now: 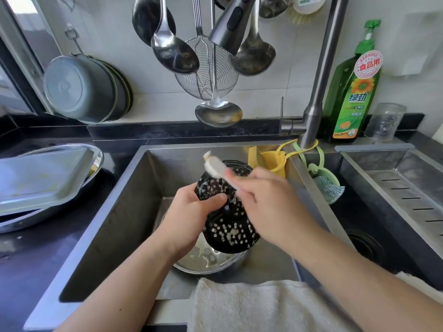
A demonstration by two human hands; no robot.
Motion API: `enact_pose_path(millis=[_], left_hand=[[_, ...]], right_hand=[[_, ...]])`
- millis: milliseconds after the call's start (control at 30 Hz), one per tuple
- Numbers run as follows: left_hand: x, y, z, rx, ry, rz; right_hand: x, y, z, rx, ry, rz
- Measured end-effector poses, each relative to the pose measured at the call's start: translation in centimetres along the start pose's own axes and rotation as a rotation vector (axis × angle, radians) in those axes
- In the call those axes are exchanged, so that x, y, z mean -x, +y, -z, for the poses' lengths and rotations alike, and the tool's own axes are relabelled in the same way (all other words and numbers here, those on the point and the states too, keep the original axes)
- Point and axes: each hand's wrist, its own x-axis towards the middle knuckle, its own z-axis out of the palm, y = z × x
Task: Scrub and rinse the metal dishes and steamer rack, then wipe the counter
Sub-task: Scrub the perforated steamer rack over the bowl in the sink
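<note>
Over the left sink basin [124, 212] my left hand [189, 212] grips a black perforated steamer rack [230, 228] by its upper edge and holds it tilted. White residue clogs many of its holes. My right hand [261, 202] grips the handle of a white brush [217, 167], whose head lies against the rack's top part. Under the rack a round metal dish [211, 262] sits on the basin floor. On the left counter a rectangular metal tray [45, 178] lies on top of round metal dishes [28, 219].
The faucet head [230, 27] hangs above the basin. Ladles and a wire skimmer [206, 75] hang on the wall behind. A green detergent bottle [354, 92] and a glass jar [386, 121] stand at the back right. A white towel [254, 305] drapes the front edge. The right basin [395, 188] holds a drain rack.
</note>
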Motion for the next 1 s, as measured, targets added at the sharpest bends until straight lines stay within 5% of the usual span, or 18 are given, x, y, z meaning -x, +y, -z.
enact_pose_path(millis=[100,267,400,567,700,833,1000], left_hand=[[0.1,0.0,-0.2,-0.067,0.009,-0.020],[0.2,0.3,0.1,-0.085,0.005,-0.062],[0.1,-0.1,-0.1,-0.039,0.007,-0.024],[0.2,0.1,0.2,-0.072,-0.008,-0.074],[0.2,-0.1,-0.2,-0.055,-0.028,-0.061],[0.4,0.1,0.0,-0.098,-0.023,-0.113],[0.2,-0.3,-0.5,-0.032,-0.048,-0.066]], right_hand=[[-0.5,1.0,0.8,0.091,0.036,-0.106],[1.3,-1.0,-0.2,-0.047,-0.120,0.153],[-0.5,1.2,0.5,0.090,0.034,-0.063],[1.3,-0.6,-0.4,-0.053,-0.112,0.148],[-0.6,1.2,0.3,0.078,0.007,-0.059],[1.8,-1.1,-0.3,-0.098,-0.130,0.148],[-0.3,1.0,-0.3,0.042,-0.002,-0.039]])
